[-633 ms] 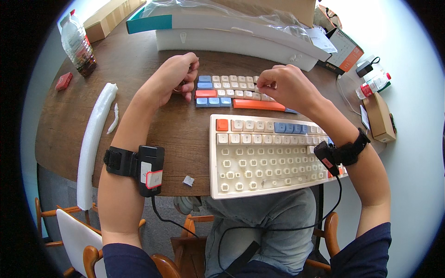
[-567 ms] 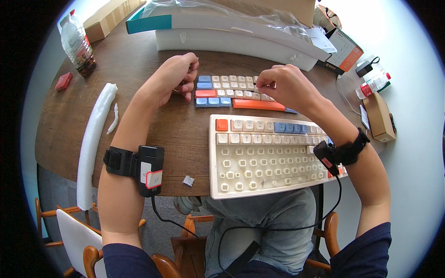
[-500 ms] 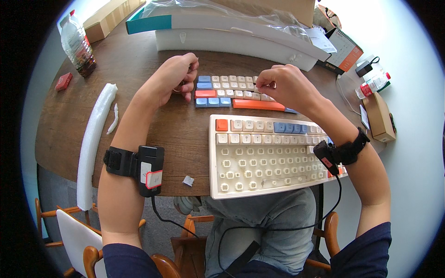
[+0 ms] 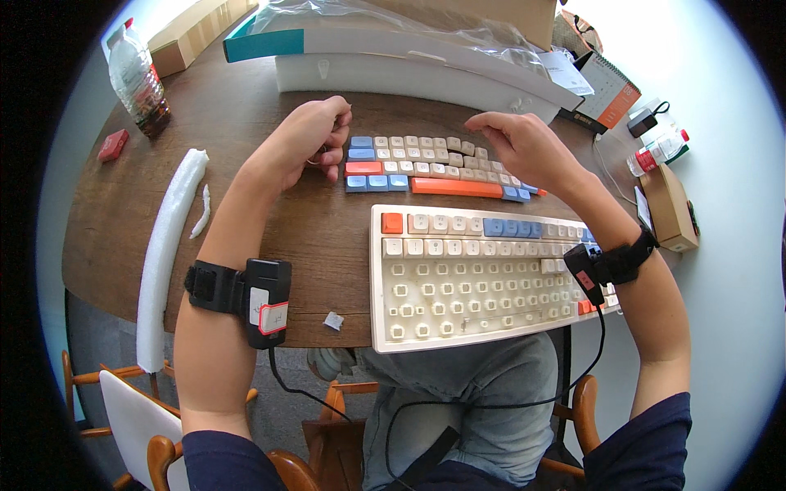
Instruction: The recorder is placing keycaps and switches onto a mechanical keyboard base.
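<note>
Loose keycaps in beige, blue and orange lie in keyboard-like rows on the table, with a long orange space bar along the bottom row. At their left end my left hand rests with curled, closed fingers; whatever they hold, if anything, is hidden. Just above the right part of the rows hovers my right hand, index finger stretched out, nothing visible in it. Nearer to me, a cream keyboard has caps on its top two rows and mostly bare switches below. My right forearm covers part of its right end.
Behind the keycaps stands a long box with white foam and clear plastic film. A bottle, red packet and foam strip are at left. A desk calendar, second bottle and carton are at right.
My right hand has lifted off the keycaps and moved slightly right, its pinch loosened. More of the rows' right end now shows. My left hand has stayed nearly still.
</note>
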A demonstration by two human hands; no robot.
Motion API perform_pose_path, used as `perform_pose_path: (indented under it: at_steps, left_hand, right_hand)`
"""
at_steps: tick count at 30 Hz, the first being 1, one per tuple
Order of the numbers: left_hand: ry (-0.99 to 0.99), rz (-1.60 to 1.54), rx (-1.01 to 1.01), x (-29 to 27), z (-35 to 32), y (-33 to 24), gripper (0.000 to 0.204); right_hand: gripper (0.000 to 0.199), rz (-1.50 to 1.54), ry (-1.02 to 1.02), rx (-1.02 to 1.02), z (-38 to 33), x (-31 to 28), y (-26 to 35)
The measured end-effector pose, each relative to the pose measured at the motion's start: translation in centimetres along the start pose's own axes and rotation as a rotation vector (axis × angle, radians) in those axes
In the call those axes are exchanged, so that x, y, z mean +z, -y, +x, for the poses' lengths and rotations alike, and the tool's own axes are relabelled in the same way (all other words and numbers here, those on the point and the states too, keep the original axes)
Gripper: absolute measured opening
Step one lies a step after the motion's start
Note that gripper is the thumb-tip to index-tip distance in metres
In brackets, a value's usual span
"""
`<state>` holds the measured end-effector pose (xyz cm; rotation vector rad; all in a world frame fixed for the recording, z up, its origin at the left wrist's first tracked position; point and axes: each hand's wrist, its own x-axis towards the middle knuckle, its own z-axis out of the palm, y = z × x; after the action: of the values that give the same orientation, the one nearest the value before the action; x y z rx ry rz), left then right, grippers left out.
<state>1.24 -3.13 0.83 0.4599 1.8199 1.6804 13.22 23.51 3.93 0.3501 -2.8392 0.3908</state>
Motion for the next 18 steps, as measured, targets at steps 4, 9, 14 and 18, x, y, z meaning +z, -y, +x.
perform_pose_path:
  at_steps: [4,9,14,18]
  left_hand:
    - [-0.004,-0.002,-0.01,-0.3,0.0,0.4,0.022]
    - [0.0,-0.02,-0.012,-0.3,0.1,0.3,0.022]
    - [-0.006,-0.013,-0.017,-0.2,0.3,0.1,0.022]
    - [0.02,-0.009,-0.051,-0.7,0.2,0.2,0.019]
  right_hand:
    - [0.019,0.048,-0.016,0.005,-0.1,0.0,0.1]
    - [0.022,-0.077,-0.553,0.357,-0.4,-6.3,-6.5]
    - [0.028,0.176,-0.562,0.605,-0.9,-8.0,-13.8]
    - [0.031,0.317,-0.451,0.854,0.1,-7.1,-14.9]
